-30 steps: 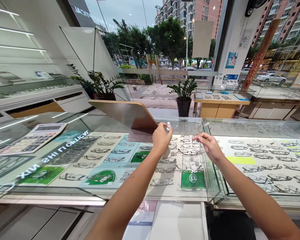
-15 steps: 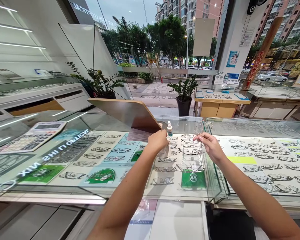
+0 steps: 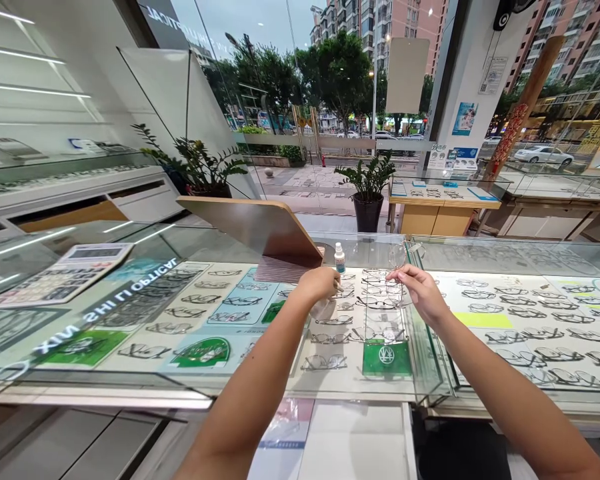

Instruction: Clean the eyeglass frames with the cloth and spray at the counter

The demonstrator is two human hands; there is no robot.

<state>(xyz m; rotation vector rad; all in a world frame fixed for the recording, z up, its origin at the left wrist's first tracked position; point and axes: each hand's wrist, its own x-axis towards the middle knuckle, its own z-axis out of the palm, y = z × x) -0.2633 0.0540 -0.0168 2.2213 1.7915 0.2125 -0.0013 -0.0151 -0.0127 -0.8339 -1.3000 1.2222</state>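
My right hand (image 3: 420, 288) pinches a pair of thin-rimmed glasses (image 3: 398, 255) above the glass counter; a clear lens shows past my fingertips. To the left, my left hand (image 3: 320, 283) is closed with its fingers curled inward, and what it holds is hidden. Just beyond its knuckles stands a small white bottle (image 3: 339, 259) with a blue label, upright on the counter. Beneath both hands, rows of eyeglasses (image 3: 330, 339) lie inside the display case, with a green card (image 3: 387, 358) near the front.
A tilted wooden-edged mirror or board (image 3: 250, 223) stands left of the bottle. A large calculator (image 3: 63, 270) lies on the counter at far left. Another glass case (image 3: 530, 320) with eyeglasses adjoins on the right. Below is an open white drawer (image 3: 357, 440).
My left hand has dropped slightly toward me, away from the bottle, and its wrist has turned. My right hand with the glasses has stayed in place.
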